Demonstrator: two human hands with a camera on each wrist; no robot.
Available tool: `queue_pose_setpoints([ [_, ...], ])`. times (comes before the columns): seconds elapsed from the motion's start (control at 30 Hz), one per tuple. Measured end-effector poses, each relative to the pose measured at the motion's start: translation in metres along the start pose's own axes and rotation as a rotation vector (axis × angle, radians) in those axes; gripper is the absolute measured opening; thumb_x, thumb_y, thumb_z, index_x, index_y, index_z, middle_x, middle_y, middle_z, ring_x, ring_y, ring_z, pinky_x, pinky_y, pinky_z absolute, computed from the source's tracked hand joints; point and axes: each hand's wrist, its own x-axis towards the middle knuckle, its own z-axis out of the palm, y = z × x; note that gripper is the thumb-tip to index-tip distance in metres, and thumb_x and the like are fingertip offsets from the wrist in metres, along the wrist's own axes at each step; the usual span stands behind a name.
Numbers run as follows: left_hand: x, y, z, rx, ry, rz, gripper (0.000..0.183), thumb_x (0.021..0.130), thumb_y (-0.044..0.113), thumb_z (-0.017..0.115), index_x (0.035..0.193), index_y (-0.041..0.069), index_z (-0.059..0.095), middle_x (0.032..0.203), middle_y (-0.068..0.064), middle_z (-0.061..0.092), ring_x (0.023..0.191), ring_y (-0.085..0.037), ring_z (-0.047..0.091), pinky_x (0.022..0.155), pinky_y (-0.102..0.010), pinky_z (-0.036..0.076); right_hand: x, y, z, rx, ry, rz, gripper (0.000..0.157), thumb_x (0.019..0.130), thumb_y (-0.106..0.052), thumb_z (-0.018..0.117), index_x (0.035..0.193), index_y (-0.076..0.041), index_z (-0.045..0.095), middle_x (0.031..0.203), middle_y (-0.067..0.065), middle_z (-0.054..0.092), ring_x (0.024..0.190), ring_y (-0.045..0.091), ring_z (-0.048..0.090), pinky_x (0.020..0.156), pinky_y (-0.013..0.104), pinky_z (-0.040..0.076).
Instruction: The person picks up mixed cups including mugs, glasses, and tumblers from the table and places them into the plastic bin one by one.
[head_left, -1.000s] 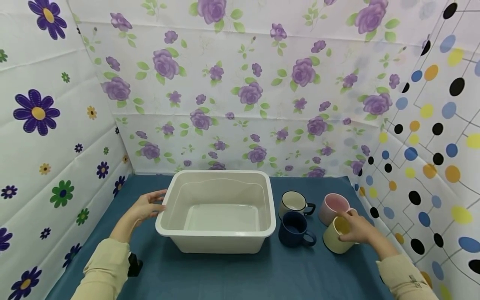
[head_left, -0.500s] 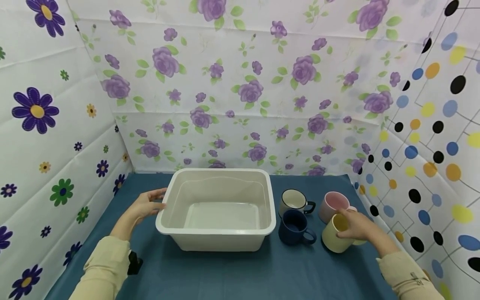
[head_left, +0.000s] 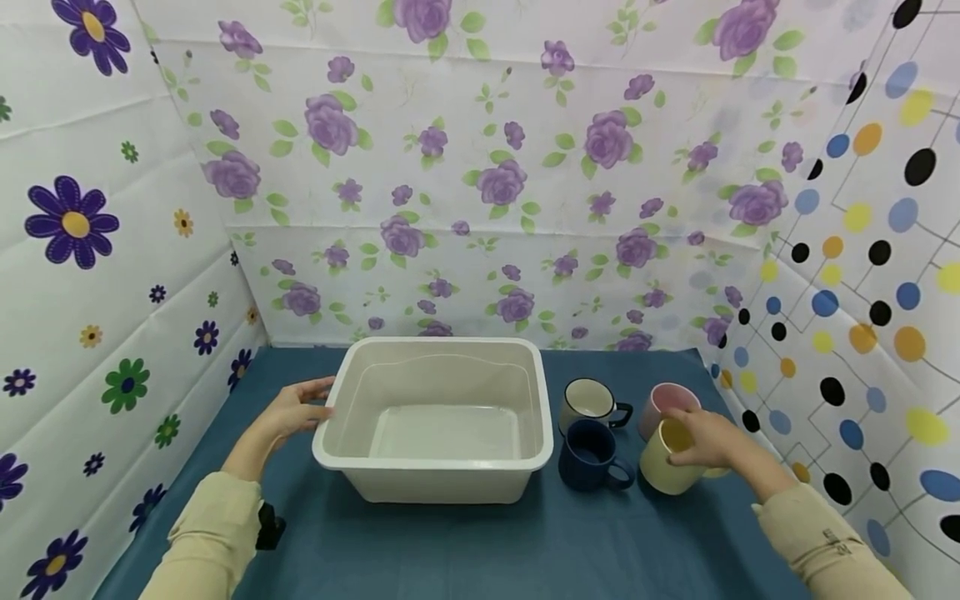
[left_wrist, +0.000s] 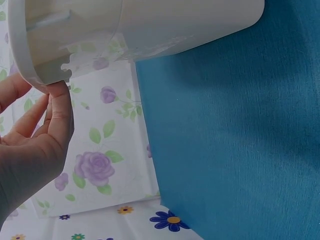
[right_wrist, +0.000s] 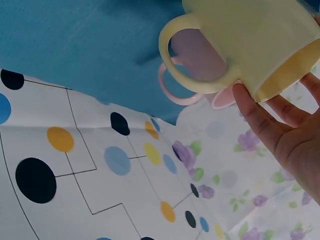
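My right hand [head_left: 708, 437] grips a pale yellow mug [head_left: 666, 468] by its rim, and the mug leans slightly. In the right wrist view the yellow mug's handle [right_wrist: 170, 65] points away from the fingers. A pink mug [head_left: 672, 397] stands behind, partly covered by that hand. To the left are a navy mug [head_left: 587, 454] and a cream mug with a black rim and handle [head_left: 587, 402]. My left hand [head_left: 288, 412] holds the left rim of a white plastic basin [head_left: 431, 487]; the left wrist view shows its fingers at the rim's lip.
A blue cloth [head_left: 450, 554] covers the table under everything. Patterned sheets form the walls: purple roses [head_left: 501, 183] at the back, daisies [head_left: 75, 223] at left, coloured dots [head_left: 862, 337] at right. A black object [head_left: 270, 527] sits at the left wrist.
My right hand has moved a little left and up with the yellow mug, which now covers more of the pink mug. The left hand and basin stay where they were.
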Motion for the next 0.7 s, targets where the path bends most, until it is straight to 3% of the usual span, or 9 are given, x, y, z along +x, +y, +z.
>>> queue_pose_setpoints([
  [0.17,0.001,-0.002,0.000,0.009,0.010,0.001,0.067,0.092,0.009,0.058,0.148,0.001,0.023,0.144,-0.032,0.031,0.125,-0.044,0.043,0.093,-0.047,0.051,0.002,-0.007,-0.010,0.001,-0.016,-0.012,0.070,0.071,-0.034,0.077,0.125,0.004,0.053,0.112,0.025,0.057,0.076,0.022,0.058,0.066,0.039,0.050],
  [0.37,0.002,0.001,0.000,0.015,0.012,0.001,0.066,0.092,0.008,0.058,0.148,0.001,0.023,0.143,-0.032,0.032,0.126,-0.045,0.042,0.095,-0.050,0.048,0.004,-0.014,-0.025,-0.010,-0.063,0.022,0.072,0.073,-0.035,0.076,0.129,0.005,0.050,0.123,0.033,0.051,0.087,0.034,0.060,0.073,0.049,0.052],
  [0.7,0.001,0.000,0.000,0.003,0.017,0.003,0.065,0.092,0.009,0.058,0.148,0.001,0.025,0.142,-0.031,0.034,0.123,-0.042,0.046,0.092,-0.044,0.052,0.015,-0.020,-0.043,0.004,-0.080,-0.010,0.060,0.074,-0.033,0.075,0.123,-0.004,0.053,0.103,0.024,0.056,0.076,0.026,0.057,0.064,0.042,0.051],
])
